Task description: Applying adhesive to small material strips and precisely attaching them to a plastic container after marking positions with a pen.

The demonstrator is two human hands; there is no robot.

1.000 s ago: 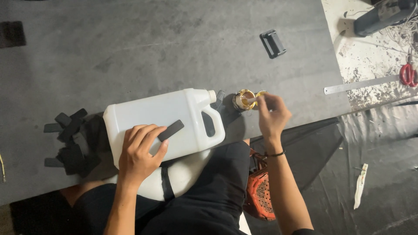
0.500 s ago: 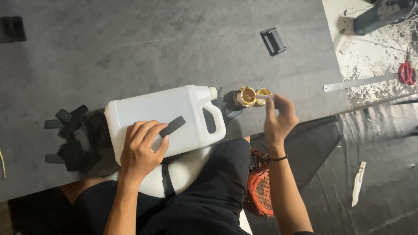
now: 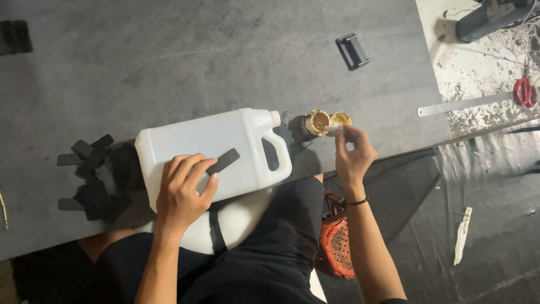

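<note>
1. A dark grey work surface [image 3: 169,56] carries everything; places below are told from the white jug.
2. The white plastic jug [image 3: 197,149] lies on its side at the near edge of the surface, its capped neck and handle toward the person's right.
3. A heap of black strips [image 3: 93,174] lies just beside the jug's base, on the person's left.
4. The left hand [image 3: 183,194] lies palm down on the jug's upper side, fingers spread, pressing one black strip [image 3: 223,161] flat against the plastic.
5. The right hand [image 3: 351,155] is just past the jug's neck, fingers pinched on a small white stick [image 3: 332,129].
6. A small open tin [image 3: 316,121] of amber stuff stands near the jug's cap, and its lid [image 3: 340,119] lies touching it on the far side from the jug. The stick's tip is over the tin's rim.
7. A black buckle-like piece [image 3: 352,51] lies well apart from the jug, further up the surface.
8. A steel ruler [image 3: 458,104] and red-handled scissors [image 3: 524,91] lie far to the right of the jug on a speckled sheet.
</note>
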